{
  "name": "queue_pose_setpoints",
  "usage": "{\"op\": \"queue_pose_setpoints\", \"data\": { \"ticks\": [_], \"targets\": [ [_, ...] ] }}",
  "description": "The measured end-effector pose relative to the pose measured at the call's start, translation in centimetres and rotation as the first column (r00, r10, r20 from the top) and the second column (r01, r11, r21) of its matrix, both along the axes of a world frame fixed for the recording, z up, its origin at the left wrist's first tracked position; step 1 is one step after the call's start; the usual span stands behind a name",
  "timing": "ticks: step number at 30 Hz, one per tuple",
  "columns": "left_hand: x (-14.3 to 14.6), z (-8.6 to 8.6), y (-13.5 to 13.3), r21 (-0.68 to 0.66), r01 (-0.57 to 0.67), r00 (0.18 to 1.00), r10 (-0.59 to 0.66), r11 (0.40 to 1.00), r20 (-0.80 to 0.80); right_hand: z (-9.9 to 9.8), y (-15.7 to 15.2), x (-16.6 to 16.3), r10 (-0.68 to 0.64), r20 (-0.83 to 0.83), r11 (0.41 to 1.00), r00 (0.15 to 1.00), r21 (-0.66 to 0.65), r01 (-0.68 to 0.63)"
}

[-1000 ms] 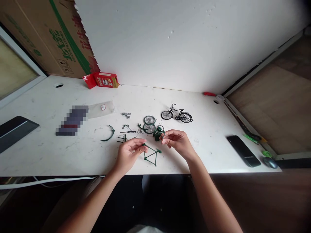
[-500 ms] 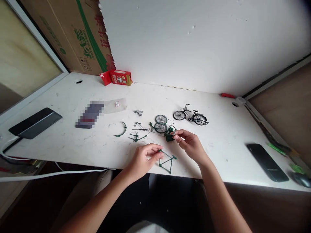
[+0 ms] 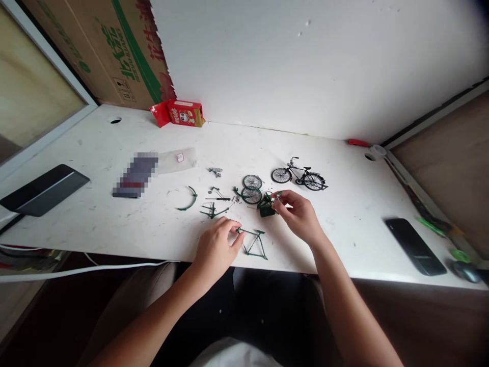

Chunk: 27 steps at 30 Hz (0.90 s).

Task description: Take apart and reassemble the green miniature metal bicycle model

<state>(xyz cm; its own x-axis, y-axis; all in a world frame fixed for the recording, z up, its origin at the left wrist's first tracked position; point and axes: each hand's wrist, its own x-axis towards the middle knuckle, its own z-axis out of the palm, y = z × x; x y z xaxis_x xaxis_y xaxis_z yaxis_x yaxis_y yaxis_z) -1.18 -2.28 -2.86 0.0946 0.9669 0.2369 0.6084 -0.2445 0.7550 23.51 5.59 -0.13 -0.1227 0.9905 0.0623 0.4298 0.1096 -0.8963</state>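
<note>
My left hand (image 3: 217, 245) pinches one corner of a small green model bicycle frame (image 3: 253, 243) that lies near the front edge of the white table (image 3: 95, 219). My right hand (image 3: 300, 213) is closed in a pinch on a tiny silver part, just beside a dark green box-like piece (image 3: 266, 208). Two green spoked wheels (image 3: 251, 188) lie right behind that piece. A finished black model bicycle (image 3: 298, 176) stands farther back to the right.
A green curved mudguard (image 3: 187, 199) and several small green and silver parts (image 3: 215, 201) lie left of the wheels. A clear bag (image 3: 178, 159), a red carton (image 3: 179, 112), a black tablet (image 3: 41, 189), a black phone (image 3: 414, 245) and a mouse (image 3: 465, 270) sit around them.
My left hand has brought the green frame down onto the table near the front edge. My right hand stays by the dark green piece, still pinching. The view has shifted.
</note>
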Motion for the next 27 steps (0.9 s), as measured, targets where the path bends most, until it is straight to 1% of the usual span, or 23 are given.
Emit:
{"op": "queue_pose_setpoints", "data": {
  "ticks": [3,5,6,7,8,9,11,14,18,23,27],
  "targets": [
    [0.1,-0.2,-0.1,0.002,-0.015,0.998,0.015,1.000,-0.058,0.6,0.1,-0.9,0.046,0.099,0.998,0.994,0.033,-0.049],
    [0.1,-0.3,-0.1,0.005,-0.025,0.996,0.025,1.000,-0.086,1.0,0.1,-1.6,0.101,0.173,0.993,0.980,0.048,-0.111],
    [0.2,-0.3,-0.1,0.009,-0.029,0.995,0.030,1.000,-0.098,1.2,0.1,-1.9,0.129,0.237,0.988,0.963,0.053,-0.145],
    [0.2,-0.3,-0.2,0.014,-0.032,0.993,0.033,0.999,-0.111,1.3,0.2,-2.3,0.152,0.323,0.982,0.934,0.053,-0.179],
    [0.1,-0.4,-0.2,0.021,-0.035,0.992,0.037,0.999,-0.118,1.3,0.2,-2.6,0.155,0.434,0.977,0.888,0.063,-0.202],
    [0.1,-0.4,-0.2,0.017,-0.039,0.991,0.041,0.999,-0.124,1.3,0.3,-2.9,0.155,0.548,0.971,0.822,0.068,-0.229],
    [0.0,-0.5,-0.1,0.026,-0.043,0.992,0.046,0.999,-0.120,1.1,0.4,-3.4,0.157,0.634,0.966,0.758,0.063,-0.252],
    [-0.5,-0.7,0.1,0.030,-0.030,0.995,0.033,0.999,-0.095,0.6,0.5,-3.9,0.168,0.696,0.959,0.698,0.050,-0.280],
    [-1.2,-0.8,0.5,0.074,-0.028,0.992,0.037,0.997,-0.119,0.4,0.5,-4.4,0.182,0.755,0.952,0.630,0.025,-0.305],
    [-2.1,-0.6,1.0,0.122,-0.070,0.978,0.092,0.990,-0.189,0.5,0.4,-4.9,0.206,0.794,0.945,0.571,-0.010,-0.326],
    [-2.8,-0.3,1.3,0.155,-0.117,0.948,0.157,0.981,-0.276,0.5,0.5,-5.2,0.217,0.812,0.943,0.542,-0.032,-0.330]
  ]
}}
